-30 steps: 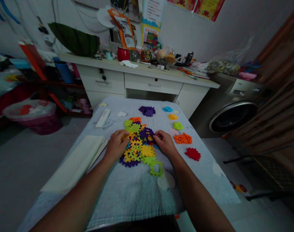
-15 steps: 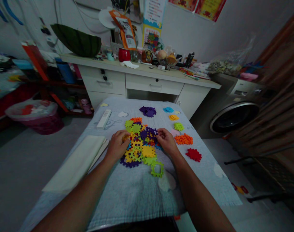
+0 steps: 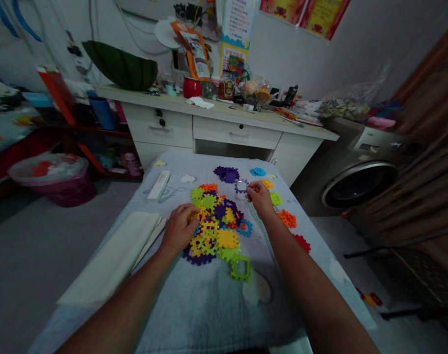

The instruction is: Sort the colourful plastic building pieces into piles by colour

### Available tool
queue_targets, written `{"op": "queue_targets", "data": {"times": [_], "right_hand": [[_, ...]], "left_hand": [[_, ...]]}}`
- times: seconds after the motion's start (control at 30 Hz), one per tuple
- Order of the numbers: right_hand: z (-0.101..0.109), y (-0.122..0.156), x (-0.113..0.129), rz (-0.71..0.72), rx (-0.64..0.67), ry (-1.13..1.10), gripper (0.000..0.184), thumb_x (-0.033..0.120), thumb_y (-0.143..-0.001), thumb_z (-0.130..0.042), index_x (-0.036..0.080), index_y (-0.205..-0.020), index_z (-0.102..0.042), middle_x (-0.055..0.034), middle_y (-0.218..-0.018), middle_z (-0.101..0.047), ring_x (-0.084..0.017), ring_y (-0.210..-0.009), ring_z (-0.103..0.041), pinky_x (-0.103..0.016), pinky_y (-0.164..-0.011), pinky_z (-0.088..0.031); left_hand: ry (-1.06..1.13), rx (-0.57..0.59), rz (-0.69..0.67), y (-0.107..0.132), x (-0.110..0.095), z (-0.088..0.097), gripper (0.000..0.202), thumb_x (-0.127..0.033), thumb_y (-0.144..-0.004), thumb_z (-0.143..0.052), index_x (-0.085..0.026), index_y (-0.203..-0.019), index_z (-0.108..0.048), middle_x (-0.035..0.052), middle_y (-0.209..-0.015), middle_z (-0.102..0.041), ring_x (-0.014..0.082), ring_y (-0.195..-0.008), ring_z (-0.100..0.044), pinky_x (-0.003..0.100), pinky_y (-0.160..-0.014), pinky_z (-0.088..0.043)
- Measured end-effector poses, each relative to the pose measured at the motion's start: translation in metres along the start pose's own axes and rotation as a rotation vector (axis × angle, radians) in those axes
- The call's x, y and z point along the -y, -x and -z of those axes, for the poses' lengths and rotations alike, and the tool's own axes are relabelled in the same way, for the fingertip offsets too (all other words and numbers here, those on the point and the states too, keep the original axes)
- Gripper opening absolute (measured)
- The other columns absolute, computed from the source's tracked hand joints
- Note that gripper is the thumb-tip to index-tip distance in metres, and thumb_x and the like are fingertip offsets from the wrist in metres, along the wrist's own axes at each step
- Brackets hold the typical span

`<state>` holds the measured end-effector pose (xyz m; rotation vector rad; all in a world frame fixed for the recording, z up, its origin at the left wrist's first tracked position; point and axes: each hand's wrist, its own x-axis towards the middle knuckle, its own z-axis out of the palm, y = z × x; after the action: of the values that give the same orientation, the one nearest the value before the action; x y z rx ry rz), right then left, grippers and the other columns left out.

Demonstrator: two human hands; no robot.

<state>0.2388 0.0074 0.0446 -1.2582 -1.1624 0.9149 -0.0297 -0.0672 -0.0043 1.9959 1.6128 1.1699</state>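
Observation:
Between the thumb and fingers of my right hand (image 3: 260, 199) is a purple square frame piece (image 3: 236, 190) with toothed edges and an open middle. It is beside the purple pile (image 3: 227, 174) at the back of the table. My left hand (image 3: 179, 227) is at the left edge of a mixed heap, its fingers closed on a yellow piece (image 3: 193, 215) that they partly hide. Toothed plastic pieces in purple, green, orange and blue make up the heap, with a yellow square (image 3: 227, 239) on top. A green frame piece (image 3: 240, 268) lies at the heap's near end.
Down the right side lie sorted blue (image 3: 258, 171), yellow (image 3: 268, 183), green (image 3: 276, 198), orange (image 3: 287, 219) and red (image 3: 302, 243) pieces. A white box (image 3: 159, 186) and folded pale cloth (image 3: 113, 255) lie at left. Behind stands a white desk (image 3: 164, 118).
My right hand has moved from the heap toward the back, carrying the purple frame piece. A blue frame piece now shows at the heap's right edge. My left hand stays at the heap.

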Motion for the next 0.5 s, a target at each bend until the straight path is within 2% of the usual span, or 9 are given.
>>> {"op": "queue_targets", "data": {"times": [0.17, 0.27, 0.4, 0.5], "right_hand": [[-0.019, -0.039, -0.013, -0.165, -0.178, -0.089, 0.02, 0.02, -0.069, -0.064, 0.02, -0.082, -0.048, 0.0079, -0.059, -0.052, -0.009, -0.05, -0.056, -0.017, -0.044, -0.042], [-0.029, -0.061, -0.019, -0.235, -0.238, -0.147, 0.022, 0.018, -0.07, -0.065, 0.021, -0.08, -0.046, 0.0084, -0.054, -0.051, -0.008, -0.048, -0.054, -0.017, -0.044, -0.043], [-0.038, -0.085, -0.027, -0.23, -0.218, -0.158, 0.025, 0.02, -0.07, -0.066, 0.022, -0.072, -0.04, 0.0098, -0.049, -0.045, -0.007, -0.043, -0.05, -0.017, -0.043, -0.042], [-0.043, -0.094, -0.034, -0.183, -0.143, -0.152, 0.026, 0.02, -0.069, -0.064, 0.022, -0.068, -0.038, 0.0106, -0.045, -0.04, -0.007, -0.04, -0.045, -0.016, -0.039, -0.038]], "left_hand": [[-0.007, -0.006, 0.001, 0.001, -0.004, 0.001, 0.024, -0.029, -0.081, -0.052, -0.022, -0.099, -0.066, 0.0064, -0.114, -0.064, 0.0255, -0.111, -0.057, 0.044, -0.1, -0.043], [-0.02, -0.001, 0.0, 0.001, -0.007, 0.002, 0.024, -0.029, -0.081, -0.052, -0.023, -0.099, -0.066, 0.0063, -0.113, -0.064, 0.0255, -0.111, -0.057, 0.043, -0.1, -0.043], [-0.028, 0.008, -0.012, 0.001, -0.008, 0.003, 0.025, -0.029, -0.081, -0.052, -0.023, -0.101, -0.066, 0.0071, -0.114, -0.063, 0.0262, -0.112, -0.056, 0.044, -0.1, -0.043], [-0.034, 0.004, -0.007, 0.001, -0.008, 0.002, 0.025, -0.028, -0.081, -0.052, -0.023, -0.101, -0.066, 0.007, -0.115, -0.063, 0.0265, -0.111, -0.056, 0.045, -0.1, -0.044]]}}
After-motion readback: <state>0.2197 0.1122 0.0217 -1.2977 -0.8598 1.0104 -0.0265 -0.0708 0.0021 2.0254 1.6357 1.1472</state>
